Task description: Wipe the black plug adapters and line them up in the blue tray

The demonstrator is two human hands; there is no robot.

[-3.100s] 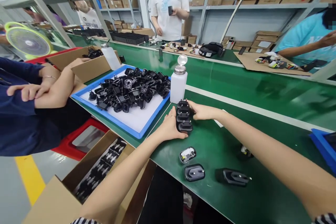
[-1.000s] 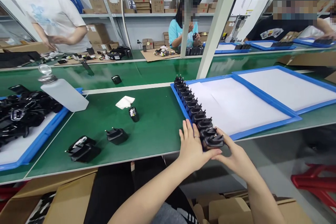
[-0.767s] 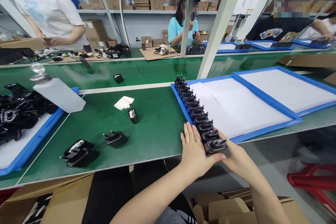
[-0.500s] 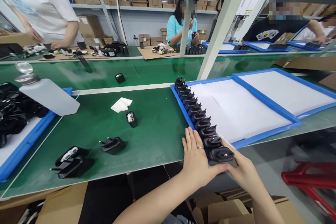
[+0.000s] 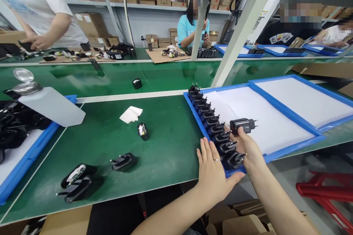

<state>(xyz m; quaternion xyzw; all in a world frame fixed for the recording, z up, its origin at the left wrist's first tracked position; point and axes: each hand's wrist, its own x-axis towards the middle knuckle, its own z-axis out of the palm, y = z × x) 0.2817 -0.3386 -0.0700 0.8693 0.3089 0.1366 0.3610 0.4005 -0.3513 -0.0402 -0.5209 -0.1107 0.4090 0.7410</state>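
A row of black two-pin plug adapters (image 5: 211,121) stands along the left edge of a blue-rimmed tray (image 5: 286,125) with a white lining. My right hand (image 5: 251,150) grips one plug adapter (image 5: 242,126), tipped sideways above the lining, its pins pointing right. Against the near left corner of that tray lies my left hand (image 5: 211,169), fingers stretched out beside the row and thumb spread along the front rim; it is open. On the green bench to the left are another plug adapter (image 5: 124,162), an open black casing (image 5: 143,131) with parts showing inside, and two more black pieces (image 5: 78,180).
A white pump bottle (image 5: 55,106) leans beside a tray of black items (image 5: 19,117) at left. A white tissue (image 5: 131,114) lies mid-bench. A slanted white post (image 5: 245,29) rises behind the tray. Several co-workers sit or stand across the bench. A red stool (image 5: 322,191) stands at lower right.
My right hand has moved from the near end of the row up over the lining, now with a plug adapter in it. My left hand stays beside the row. The view has shifted slightly.
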